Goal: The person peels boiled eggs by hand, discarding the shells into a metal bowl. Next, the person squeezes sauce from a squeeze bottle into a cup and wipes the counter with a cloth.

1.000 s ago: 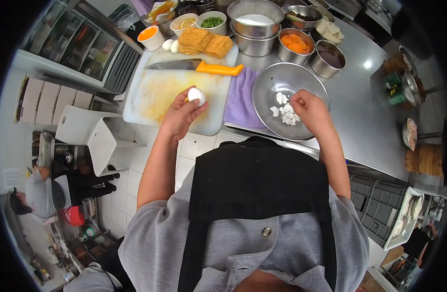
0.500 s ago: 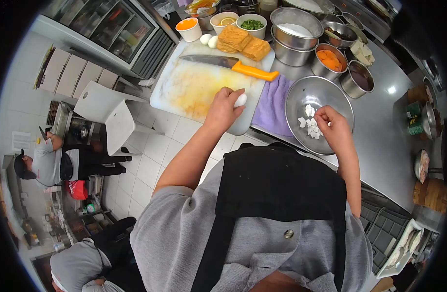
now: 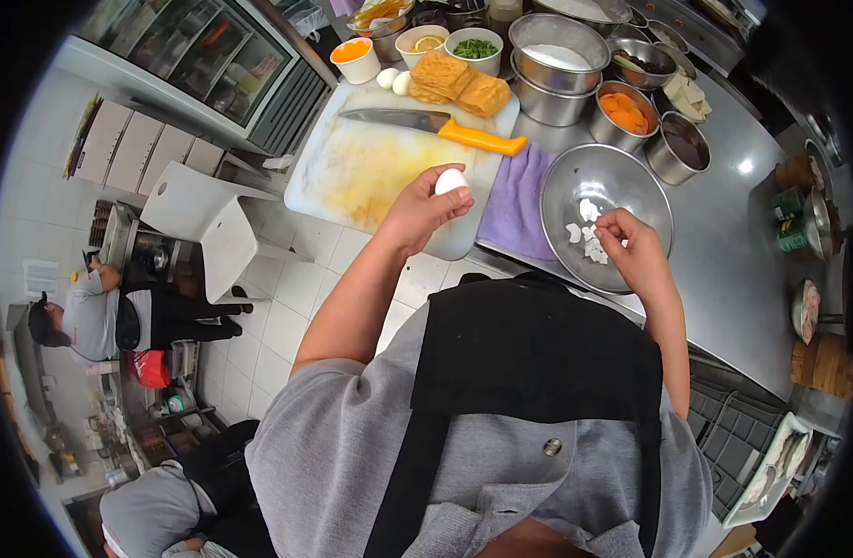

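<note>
Clasping a white egg [image 3: 451, 180] between thumb and fingers, the left hand [image 3: 421, 210] is holding it above the near right corner of a cutting board [image 3: 322, 167]. The right hand [image 3: 634, 249] is hanging over a steel mixing bowl [image 3: 564, 179], thumb and fingertips drawn into a pinch; from here I am not able to tell whether a bit of shell is caught between them. Below, white eggshell fragments [image 3: 588, 210] are lying in the bowl. Peeling appears to be the step in hand, though the covered side of the egg is hiding how much shell is left on it. To my eye, a next move would be calling for a light hold with the left and an emptied pinch on the right.

Between board and bowl, a purple cloth [image 3: 519, 206] is lying on the steel counter [image 3: 728, 200]. Across the board a yellow-handled knife [image 3: 482, 137] is resting, blade pointing left. Beyond it, golden-brown blocks [image 3: 441, 74], probably fried tofu, are sitting beside two more white eggs [image 3: 402, 84]. Past the bowl, a steel container of orange slices [image 3: 624, 112] is standing. Off to the left, a co-worker [image 3: 93, 321] is standing well apart.
</note>
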A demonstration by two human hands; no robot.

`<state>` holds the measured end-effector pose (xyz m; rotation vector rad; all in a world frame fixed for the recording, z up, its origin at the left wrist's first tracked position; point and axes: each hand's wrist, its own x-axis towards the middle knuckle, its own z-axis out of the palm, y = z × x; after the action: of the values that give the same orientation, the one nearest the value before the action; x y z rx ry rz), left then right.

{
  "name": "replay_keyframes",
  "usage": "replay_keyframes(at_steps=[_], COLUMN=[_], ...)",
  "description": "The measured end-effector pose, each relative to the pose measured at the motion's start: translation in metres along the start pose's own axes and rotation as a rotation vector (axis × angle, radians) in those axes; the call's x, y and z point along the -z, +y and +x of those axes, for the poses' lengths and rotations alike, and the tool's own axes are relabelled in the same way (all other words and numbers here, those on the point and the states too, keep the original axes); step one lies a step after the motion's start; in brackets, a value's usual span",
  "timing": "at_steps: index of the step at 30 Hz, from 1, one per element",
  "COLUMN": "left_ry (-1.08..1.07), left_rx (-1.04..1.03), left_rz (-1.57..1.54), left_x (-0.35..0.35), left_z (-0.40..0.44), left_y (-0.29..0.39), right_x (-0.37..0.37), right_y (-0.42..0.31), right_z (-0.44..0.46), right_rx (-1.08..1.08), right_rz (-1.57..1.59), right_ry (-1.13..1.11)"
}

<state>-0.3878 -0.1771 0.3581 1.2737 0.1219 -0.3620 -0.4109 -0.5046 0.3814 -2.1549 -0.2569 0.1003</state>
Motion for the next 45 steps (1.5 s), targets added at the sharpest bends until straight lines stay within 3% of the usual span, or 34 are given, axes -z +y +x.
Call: replay_keyframes(at_steps=[1,3,4,6,7,9,14,20,22,23,25,32,35,37,38,40,41,43,45], left_ry=[-0.001,0.105,0.104,0.326,0.326,0.311,0.279,0.267,0.126,0.123,0.059,-0.002,0.025,0.193,0.193,0.32,0.321,0.325,0.326], left_rx=[0.001,-0.175,-0.173,-0.336,-0.337,-0.655,-0.604,-0.497,-0.086,-0.084,0.07,0.149,-0.013,-0.212,-0.211,-0.589,-0.589,-0.862,-0.742], left_rz=[0.0,0.446,0.445,0.912,0.913,1.174,1.337,0.879,0.325,0.326,-0.158,-0.278,-0.074,0.504,0.503,0.947,0.947,1.232,1.251], left_x=[-0.002,-0.007,-0.012,-0.023,-0.02,-0.004,0.007,-0.008,-0.002,-0.001,0.002,0.002,-0.002,-0.012,-0.015,-0.02,-0.02,-0.014,-0.009], left_z=[-0.001,-0.003,-0.005,-0.01,-0.006,0.006,0.009,0.0,0.003,0.003,0.002,0.003,0.002,-0.005,-0.007,-0.008,-0.005,0.002,0.003], left_y=[-0.002,-0.002,-0.001,0.003,-0.003,-0.026,-0.037,-0.016,-0.014,-0.012,-0.007,-0.003,-0.009,-0.004,-0.006,-0.008,-0.012,-0.025,-0.038], right_x=[0.0,-0.001,-0.002,-0.003,-0.003,-0.004,-0.006,-0.005,-0.006,-0.006,-0.006,-0.006,-0.005,-0.005,-0.005,-0.004,-0.004,-0.005,-0.006], right_y=[0.0,-0.002,-0.001,-0.001,-0.002,-0.003,-0.004,-0.001,-0.001,-0.002,-0.002,-0.002,-0.004,-0.006,-0.006,-0.007,-0.008,-0.011,-0.013], right_z=[-0.001,-0.002,-0.002,-0.002,-0.003,-0.003,-0.005,-0.007,-0.008,-0.008,-0.009,-0.01,-0.01,-0.01,-0.01,-0.01,-0.01,-0.011,-0.01], right_rx=[-0.001,0.007,0.005,0.032,0.032,0.04,0.05,0.042,0.038,0.048,0.056,0.028,0.03,0.027,0.037,0.047,0.041,0.036,0.028], right_rz=[0.0,-0.002,-0.002,0.002,0.003,-0.002,-0.014,0.012,-0.004,0.004,0.012,0.004,-0.002,-0.001,-0.001,-0.002,-0.008,-0.014,-0.013], right_ry=[0.0,0.001,0.001,-0.014,-0.014,-0.03,-0.031,-0.02,-0.022,-0.027,-0.032,-0.047,-0.052,-0.052,-0.05,-0.047,-0.051,-0.057,-0.072])
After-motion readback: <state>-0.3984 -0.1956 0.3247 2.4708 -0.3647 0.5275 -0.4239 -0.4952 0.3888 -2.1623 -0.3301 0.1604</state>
